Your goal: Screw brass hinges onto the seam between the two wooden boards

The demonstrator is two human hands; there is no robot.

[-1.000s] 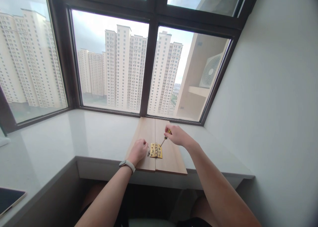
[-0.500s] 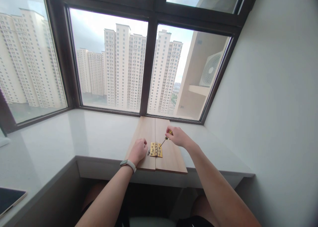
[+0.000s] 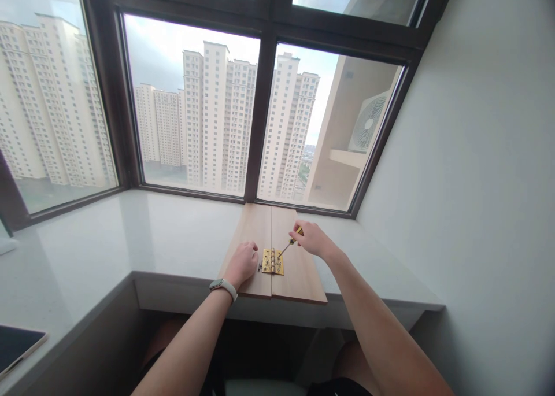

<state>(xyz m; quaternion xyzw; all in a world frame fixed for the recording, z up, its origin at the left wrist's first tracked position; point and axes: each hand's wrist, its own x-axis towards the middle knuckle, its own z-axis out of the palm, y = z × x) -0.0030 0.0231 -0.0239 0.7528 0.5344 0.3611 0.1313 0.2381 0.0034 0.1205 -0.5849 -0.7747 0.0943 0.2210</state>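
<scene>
In the head view my right hand (image 3: 311,236) is closed around the yellow handle of a screwdriver (image 3: 292,241). Its thin shaft slants down to the left, and the tip meets the right leaf of a brass hinge (image 3: 272,262). The hinge lies across the seam between a left wooden board (image 3: 255,225) and a right wooden board (image 3: 299,271). Several small screws (image 3: 259,266) lie just left of the hinge. My left hand (image 3: 243,262), fingers curled, rests on the left board beside them; whether anything is inside it is hidden.
Both boards lie on a white windowsill counter (image 3: 182,240), their near ends reaching past its front edge. Behind them is a dark-framed window (image 3: 254,118). A dark-screened tablet-like device (image 3: 19,347) lies at the far left. A white wall (image 3: 477,153) rises on the right.
My right-hand fingers have shifted slightly on the screwdriver handle, while the tip stays at the hinge's right leaf. My left hand and the boards look unmoved.
</scene>
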